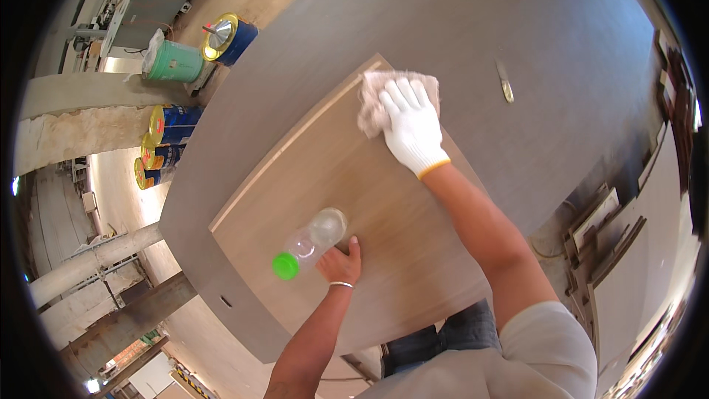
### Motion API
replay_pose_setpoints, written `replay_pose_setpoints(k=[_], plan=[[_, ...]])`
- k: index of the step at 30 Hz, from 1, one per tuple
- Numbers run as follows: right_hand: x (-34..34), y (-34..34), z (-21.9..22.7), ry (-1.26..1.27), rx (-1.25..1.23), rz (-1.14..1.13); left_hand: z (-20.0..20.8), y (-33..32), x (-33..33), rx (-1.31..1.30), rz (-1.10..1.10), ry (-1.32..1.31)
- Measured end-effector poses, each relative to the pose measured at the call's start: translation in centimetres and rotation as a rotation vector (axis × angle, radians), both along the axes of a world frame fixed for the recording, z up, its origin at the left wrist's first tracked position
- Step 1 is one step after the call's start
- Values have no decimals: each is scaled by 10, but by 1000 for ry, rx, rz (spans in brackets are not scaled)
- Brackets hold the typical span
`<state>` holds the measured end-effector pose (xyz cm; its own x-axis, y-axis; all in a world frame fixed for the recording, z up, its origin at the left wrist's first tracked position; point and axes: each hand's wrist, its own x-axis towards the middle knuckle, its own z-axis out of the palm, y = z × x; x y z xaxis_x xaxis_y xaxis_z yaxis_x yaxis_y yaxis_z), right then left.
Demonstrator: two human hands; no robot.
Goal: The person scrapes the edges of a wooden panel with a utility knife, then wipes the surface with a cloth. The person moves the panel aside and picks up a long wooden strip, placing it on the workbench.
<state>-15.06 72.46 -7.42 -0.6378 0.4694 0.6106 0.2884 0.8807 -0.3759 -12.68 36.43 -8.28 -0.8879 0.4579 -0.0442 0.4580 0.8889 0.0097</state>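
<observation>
My right hand [412, 129], in a white knitted glove, presses a pinkish-beige cloth [374, 113] onto the far corner of a brown wooden board [295, 185]. Its fingers lie over the cloth, which bunches out around them. My left hand [342, 262] is bare, with a bracelet at the wrist, and leans on the board's near part, its thumb stretched out. A clear plastic bottle [306, 242] with a green cap [285, 266] stands on the board against that hand and hides most of its fingers. Cloudy liquid shows in the bottle's lower part.
Beneath the board spreads a large grey-brown panel [473, 22]. A knife [505, 83] lies on it to the right. Blue and yellow drums [177, 124] and a green bucket [173, 60] stand on the floor at left. Wood offcuts [594, 218] are stacked at right.
</observation>
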Motion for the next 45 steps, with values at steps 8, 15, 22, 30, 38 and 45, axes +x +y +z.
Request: replay_pose_setpoints(k=[8, 15, 22, 30, 38, 45], plan=[[-7, -5, -6, -102, -106, -80, 1, 6, -2, 86, -4, -47], [3, 7, 5, -99, -122, -160, 19, 23, -2, 64, 123, -361], [65, -9, 11, -168, -143, -249, 19, 36, -2, 31, 122, -394], [159, -74, 23, -357, -212, -279, -4, 0, 0, 28, 45, -88], [-19, 33, -2, -39, -47, -210, 8, 22, -3, 31, 54, -280], [211, -78, 28, -355, -357, -152, 11, 12, -1, 13, 94, -276]])
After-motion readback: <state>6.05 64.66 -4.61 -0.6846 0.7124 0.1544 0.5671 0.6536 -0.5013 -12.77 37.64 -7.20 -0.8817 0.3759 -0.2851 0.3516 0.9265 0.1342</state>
